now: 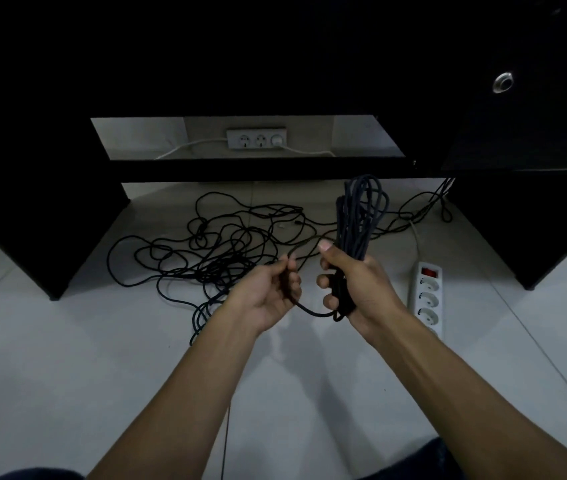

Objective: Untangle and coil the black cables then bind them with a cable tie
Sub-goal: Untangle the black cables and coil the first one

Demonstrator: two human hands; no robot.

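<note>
The right hand (pixel 354 289) grips the coiled bundle of black cable (pixel 360 216), whose long axis stands almost upright, loops pointing to the far side. The left hand (pixel 275 292), just beside it, pinches the free strand (pixel 309 311) that sags between both hands. The loose tangle of black cable (pixel 212 251) lies on the floor (pixel 67 358), far and left, so the left hand is nearer to feed the next loop
</note>
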